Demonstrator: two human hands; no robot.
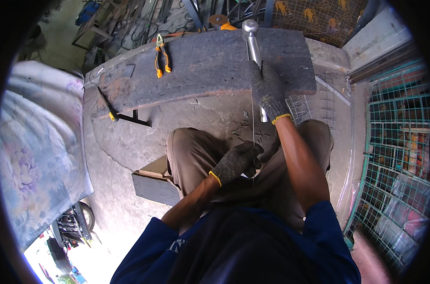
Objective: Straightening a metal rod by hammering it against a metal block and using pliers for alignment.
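Observation:
My right hand (270,90), in a dark grey knit glove with a yellow cuff, is closed round a shiny metal bar (253,47) over the wooden bench. The bar has a thick rounded knob at its far end, and its lower end sticks out below the palm. Along it runs a thin straight metal rod (253,120), reaching down to my lap. My left hand (237,162), gloved alike, is closed on the rod's near part between my knees. On the bench lie pliers (161,56) with orange and black handles, their jaws pointing away.
The worn dark bench (203,64) spans the space ahead. A yellow-and-black handled tool (111,115) leans at its left end. Short metal pieces (237,127) litter the concrete. Green wire mesh (394,156) stands at right, a flowered cloth (44,142) hangs at left, and metal stock crowds the back.

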